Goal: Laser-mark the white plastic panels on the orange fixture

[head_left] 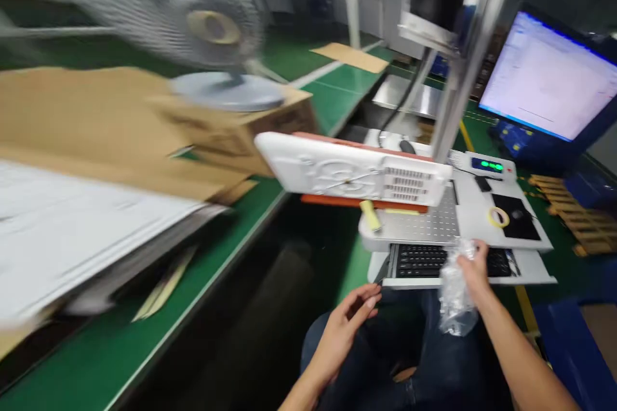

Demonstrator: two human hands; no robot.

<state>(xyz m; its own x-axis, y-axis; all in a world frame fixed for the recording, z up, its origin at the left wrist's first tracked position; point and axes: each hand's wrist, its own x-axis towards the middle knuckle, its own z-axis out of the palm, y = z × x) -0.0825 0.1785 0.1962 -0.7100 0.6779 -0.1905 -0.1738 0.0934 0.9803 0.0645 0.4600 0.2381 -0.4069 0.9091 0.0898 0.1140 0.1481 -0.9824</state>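
Right hand (475,269) grips crumpled clear plastic bag (453,298) over keyboard (419,261); left hand (349,321) open, empty; bag-handling step, next likely needs both hands.

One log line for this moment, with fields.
right hand: holds crumpled clear plastic bag | left hand: open, empty | black keyboard: ahead

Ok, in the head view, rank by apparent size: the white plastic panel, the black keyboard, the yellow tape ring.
1. White plastic panel, though nearer the camera.
2. Black keyboard.
3. Yellow tape ring.
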